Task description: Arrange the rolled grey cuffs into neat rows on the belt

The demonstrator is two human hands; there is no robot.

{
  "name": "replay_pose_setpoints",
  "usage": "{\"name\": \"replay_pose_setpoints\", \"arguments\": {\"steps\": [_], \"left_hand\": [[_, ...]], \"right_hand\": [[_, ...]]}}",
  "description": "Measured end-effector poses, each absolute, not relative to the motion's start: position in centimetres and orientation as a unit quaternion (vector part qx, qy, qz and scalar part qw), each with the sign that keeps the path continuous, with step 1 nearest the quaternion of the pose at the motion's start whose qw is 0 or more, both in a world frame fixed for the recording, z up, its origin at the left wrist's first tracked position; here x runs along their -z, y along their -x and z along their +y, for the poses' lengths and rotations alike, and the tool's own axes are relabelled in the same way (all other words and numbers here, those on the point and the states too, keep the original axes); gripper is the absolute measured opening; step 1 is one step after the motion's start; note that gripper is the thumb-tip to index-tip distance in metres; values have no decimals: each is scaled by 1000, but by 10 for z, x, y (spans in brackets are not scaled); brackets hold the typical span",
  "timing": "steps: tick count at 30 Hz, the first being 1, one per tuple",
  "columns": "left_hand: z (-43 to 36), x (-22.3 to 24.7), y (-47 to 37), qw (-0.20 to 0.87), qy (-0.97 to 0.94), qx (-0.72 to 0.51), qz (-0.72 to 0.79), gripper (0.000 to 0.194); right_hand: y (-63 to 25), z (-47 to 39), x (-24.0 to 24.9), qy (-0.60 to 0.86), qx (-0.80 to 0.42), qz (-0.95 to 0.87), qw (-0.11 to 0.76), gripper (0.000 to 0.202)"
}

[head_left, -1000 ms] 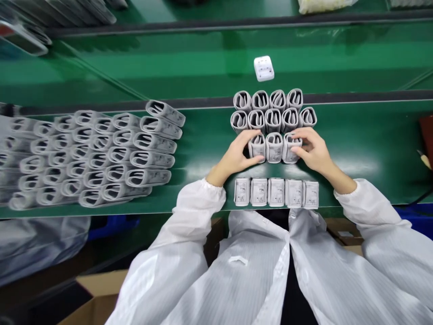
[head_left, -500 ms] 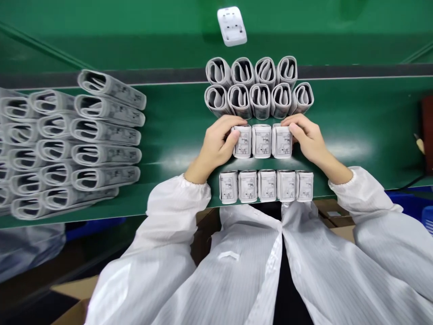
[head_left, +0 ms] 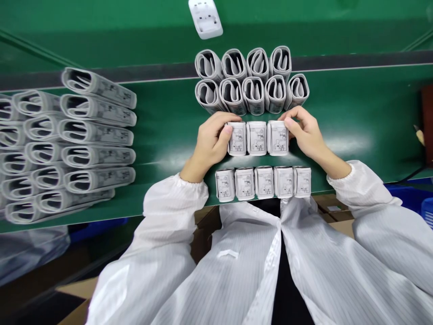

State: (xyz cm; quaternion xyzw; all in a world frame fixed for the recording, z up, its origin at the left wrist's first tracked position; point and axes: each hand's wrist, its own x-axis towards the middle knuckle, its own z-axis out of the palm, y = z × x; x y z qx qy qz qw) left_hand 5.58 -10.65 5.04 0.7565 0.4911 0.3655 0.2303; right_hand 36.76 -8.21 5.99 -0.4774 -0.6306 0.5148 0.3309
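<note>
Three folded, printed grey-white bundles stand side by side in the middle of the green bench. My left hand (head_left: 213,140) has its thumb and fingers round the left bundle (head_left: 237,139). Between my hands is the middle bundle (head_left: 256,138), touched by neither. My right hand (head_left: 303,131) grips the right bundle (head_left: 278,138) at its upper right corner, thumb in front and fingers behind. Closer to my body is a row of several similar bundles (head_left: 264,182). Just beyond my hands, several rolled bundles (head_left: 253,95) are stacked in two rows, their folded ends showing.
A large stack of rolled bundles (head_left: 98,131) lies on the left of the green bench (head_left: 365,117). A white socket plate (head_left: 205,19) is at the top. At the right edge are a small pointed tool (head_left: 419,135) and a dark cable. Blue containers (head_left: 411,198) and cardboard boxes sit below.
The whole view has shifted slightly, so the socket plate and bundles appear further left and higher. Both hands stay at the same outer bundles of the three, with little visible change in their grip.
</note>
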Motion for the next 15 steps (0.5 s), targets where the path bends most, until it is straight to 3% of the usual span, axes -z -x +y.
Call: {"name": "replay_pose_setpoints", "arguments": {"steps": [10, 15], "left_hand": [[-103, -43, -55, 232, -757, -385, 475, 62], [-105, -49, -42, 112, -768, -427, 465, 56]], "right_hand": [[-364, -79, -50, 416, -516, -630, 405, 63], [-384, -74, -60, 361, -349, -743, 442, 47]]}}
